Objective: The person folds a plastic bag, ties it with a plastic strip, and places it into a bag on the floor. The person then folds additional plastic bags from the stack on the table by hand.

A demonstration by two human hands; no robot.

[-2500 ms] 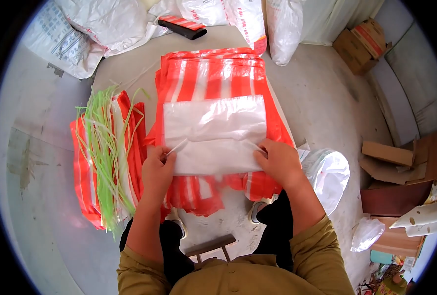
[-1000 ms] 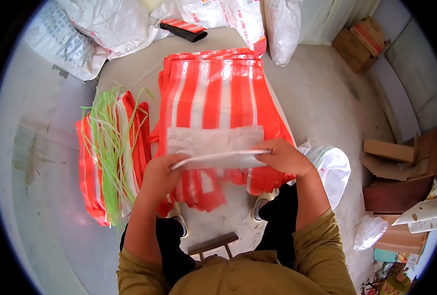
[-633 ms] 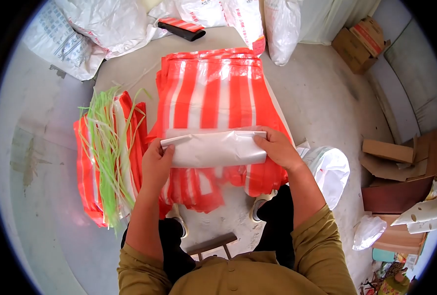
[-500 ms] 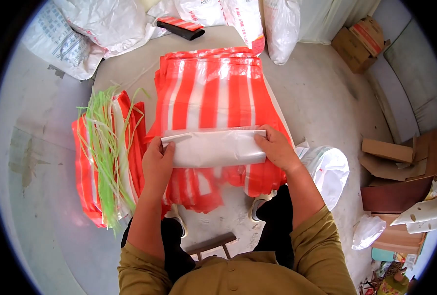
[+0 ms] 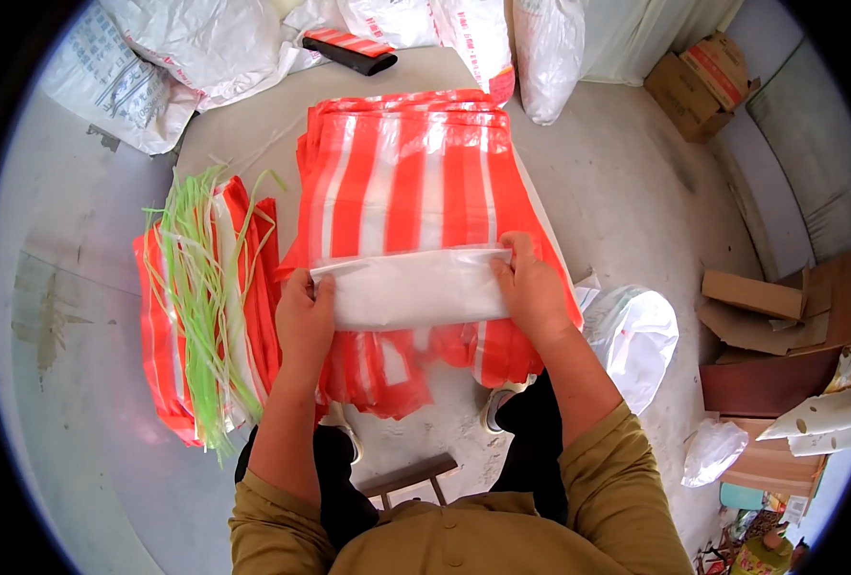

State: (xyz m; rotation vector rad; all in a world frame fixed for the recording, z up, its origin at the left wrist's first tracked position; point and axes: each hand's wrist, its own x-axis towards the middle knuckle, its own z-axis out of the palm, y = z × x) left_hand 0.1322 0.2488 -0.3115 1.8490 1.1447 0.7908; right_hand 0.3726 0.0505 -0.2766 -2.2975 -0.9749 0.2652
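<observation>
A folded white plastic sheet (image 5: 411,290) stretches between my two hands, over the lower part of a stack of red-and-white striped plastic bags (image 5: 406,182). My left hand (image 5: 303,305) pinches its left end, thumb on top. At its right end, my right hand (image 5: 533,287) grips the upper corner the same way. Below the sheet, the loose ends of the striped bags (image 5: 378,374) hang over the table's near edge. Left of the stack lies a bundle of striped bags (image 5: 162,335) with green plastic strips (image 5: 205,307) draped across it.
A black roll with striped plastic (image 5: 349,53) lies at the table's (image 5: 253,125) far end. White sacks (image 5: 205,48) stand behind it. Right of the table are a white bag (image 5: 636,335) and cardboard boxes (image 5: 761,297). A wooden stool (image 5: 411,476) is between my legs.
The white sheet and my right hand have shifted slightly left, and the sheet now looks flatter. Both hands keep hold of its ends.
</observation>
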